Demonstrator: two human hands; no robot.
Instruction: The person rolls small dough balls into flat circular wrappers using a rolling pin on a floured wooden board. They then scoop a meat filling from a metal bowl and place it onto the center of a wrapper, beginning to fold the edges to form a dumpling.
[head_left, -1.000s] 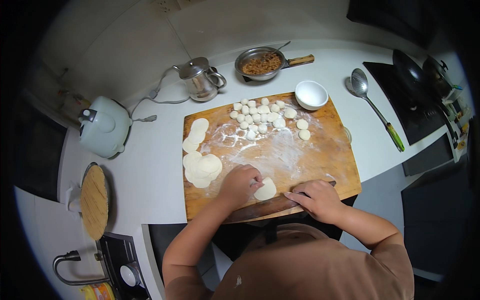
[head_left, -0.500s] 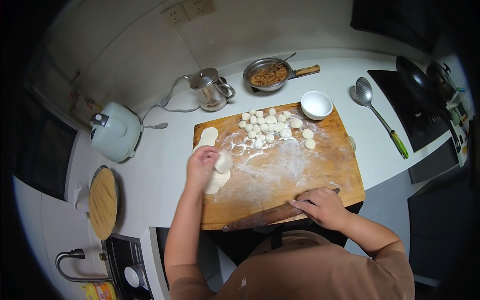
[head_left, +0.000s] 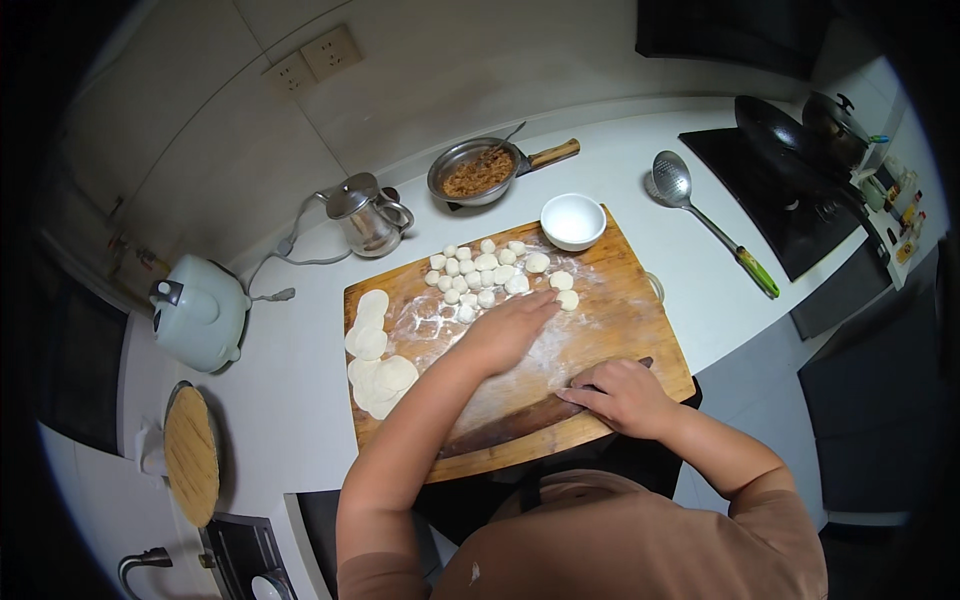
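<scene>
On the floured wooden cutting board point(head_left: 620, 345), my right hand point(head_left: 625, 395) is wrapped round the right part of a dark tapered rolling pin point(head_left: 510, 424) lying along the near edge. My left hand point(head_left: 512, 328) reaches across the middle with its fingers stretched out. Its fingertips are at a flattened dough disc point(head_left: 568, 300); whether they touch it I cannot tell. Another flattened disc point(head_left: 561, 281) lies just beyond. Several small dough balls point(head_left: 470, 267) cluster at the far side. Rolled dough wrappers point(head_left: 383, 384) overlap in a row along the board's left side.
Behind the board stand a white bowl point(head_left: 573, 221), a pan of brown filling point(head_left: 478, 174) and a steel kettle point(head_left: 366, 215). A slotted ladle point(head_left: 705, 210) lies right, beside the black cooktop point(head_left: 760, 200). Left are a pale green appliance point(head_left: 202, 313) and a round tray point(head_left: 192, 455).
My left hand has put down a wrapper on the left row and moved right to the flattened discs. The right hand stays on the rolling pin. The whole view has shifted.
</scene>
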